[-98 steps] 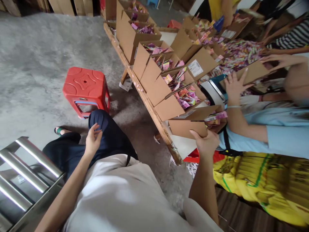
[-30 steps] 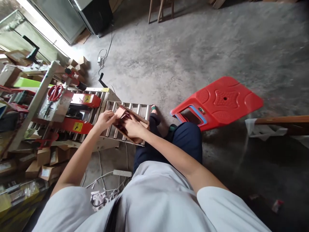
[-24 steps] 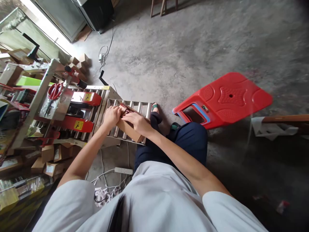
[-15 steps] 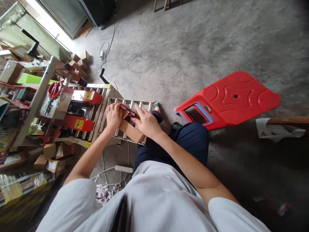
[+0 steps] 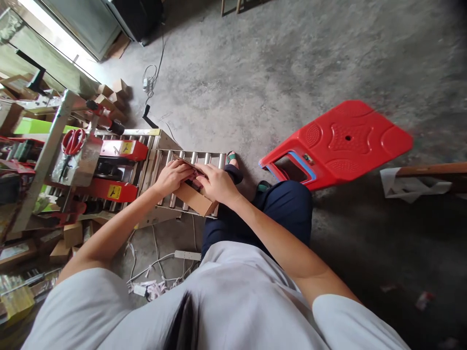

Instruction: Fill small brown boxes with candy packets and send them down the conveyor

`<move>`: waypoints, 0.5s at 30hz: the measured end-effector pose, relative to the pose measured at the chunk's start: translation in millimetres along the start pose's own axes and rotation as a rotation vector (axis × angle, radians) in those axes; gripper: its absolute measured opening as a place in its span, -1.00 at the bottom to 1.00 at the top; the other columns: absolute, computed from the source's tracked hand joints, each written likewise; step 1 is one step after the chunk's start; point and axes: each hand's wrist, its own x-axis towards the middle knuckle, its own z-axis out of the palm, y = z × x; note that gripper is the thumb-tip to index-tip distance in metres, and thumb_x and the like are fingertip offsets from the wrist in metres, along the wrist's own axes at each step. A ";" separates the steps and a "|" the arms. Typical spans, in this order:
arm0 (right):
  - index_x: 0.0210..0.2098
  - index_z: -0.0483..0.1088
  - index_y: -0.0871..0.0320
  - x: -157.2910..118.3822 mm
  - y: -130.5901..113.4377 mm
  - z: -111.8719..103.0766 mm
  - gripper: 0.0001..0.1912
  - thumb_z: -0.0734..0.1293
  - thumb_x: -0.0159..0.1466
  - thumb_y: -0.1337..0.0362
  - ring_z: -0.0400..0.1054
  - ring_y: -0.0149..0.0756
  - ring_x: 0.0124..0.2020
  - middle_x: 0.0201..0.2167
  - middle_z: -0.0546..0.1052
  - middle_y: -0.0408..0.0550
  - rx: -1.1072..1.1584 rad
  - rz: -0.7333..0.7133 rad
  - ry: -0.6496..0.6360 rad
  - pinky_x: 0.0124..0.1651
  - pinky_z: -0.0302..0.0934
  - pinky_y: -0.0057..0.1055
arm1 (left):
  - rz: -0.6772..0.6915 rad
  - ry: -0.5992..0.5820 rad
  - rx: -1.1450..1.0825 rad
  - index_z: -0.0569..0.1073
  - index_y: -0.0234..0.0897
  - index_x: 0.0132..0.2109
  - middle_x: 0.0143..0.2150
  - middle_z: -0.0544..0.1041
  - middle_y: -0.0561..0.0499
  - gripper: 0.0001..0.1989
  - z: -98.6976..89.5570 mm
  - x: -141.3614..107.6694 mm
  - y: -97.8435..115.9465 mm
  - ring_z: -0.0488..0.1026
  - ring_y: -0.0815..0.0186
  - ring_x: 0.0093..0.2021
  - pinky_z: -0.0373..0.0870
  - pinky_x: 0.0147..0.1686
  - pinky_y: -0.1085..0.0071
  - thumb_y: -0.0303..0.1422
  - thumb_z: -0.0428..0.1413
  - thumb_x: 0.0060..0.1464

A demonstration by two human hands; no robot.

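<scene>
The head view looks steeply down and forward over the wearer's shirt (image 5: 237,296), which fills the bottom close up; left hand (image 5: 174,178), right hand (image 5: 219,184) and box (image 5: 196,200) sit farther off, left of centre, with the machine (image 5: 118,188) at left, the stool (image 5: 330,151) at right and floor (image 5: 292,58) up top

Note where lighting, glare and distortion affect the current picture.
Head view throughout: the opening at upper left glares white; the rollers shine; the cardboard box is shaded inside; the floor darkens at lower right; the red stool looks stretched, likely by the wide lens.
</scene>
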 end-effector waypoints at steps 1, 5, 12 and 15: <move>0.19 0.36 0.12 0.1 0.5 -0.1 -0.61 0.23 0.39 0.32 0.42 -0.14 0.10 0.07 0.53 0.06 -0.009 0.001 0.003 0.12 0.33 -0.19 | 0.014 -0.046 0.002 0.59 -0.03 0.02 0.04 0.60 -0.04 -0.66 -0.8 4.1 0.5 0.38 0.06 0.11 0.29 0.12 0.07 -0.38 0.02 0.21; 0.25 0.31 0.15 -0.2 1.7 -2.3 -0.56 0.25 0.39 0.30 0.41 -0.12 0.12 0.13 0.50 0.08 -0.032 0.014 0.003 0.14 0.33 -0.18 | 0.039 -0.047 0.007 0.60 0.03 -0.05 0.00 0.61 0.02 -0.73 0.6 11.8 4.1 0.37 0.06 0.08 0.24 0.14 0.06 -0.36 0.05 0.23; 0.24 0.33 0.15 -6.5 -1.0 -1.7 -0.58 0.23 0.42 0.22 0.44 -0.12 0.06 0.08 0.52 0.08 -0.053 -0.001 -0.011 0.07 0.34 -0.25 | -0.254 0.460 0.023 0.55 -0.22 -0.15 -0.12 0.56 -0.18 -0.71 15.7 -16.0 32.5 0.43 0.11 -0.07 0.33 0.02 0.13 -0.23 -0.04 0.31; 0.22 0.35 0.16 -5.0 -0.3 -4.3 -0.60 0.21 0.44 0.20 0.43 -0.13 0.08 0.09 0.52 0.09 -0.057 0.005 -0.021 0.10 0.32 -0.25 | -0.237 0.352 -0.067 0.53 -0.22 -0.19 -0.22 0.57 -0.11 -0.67 20.9 -21.1 53.7 0.46 0.17 -0.17 0.32 0.01 0.16 -0.24 -0.10 0.33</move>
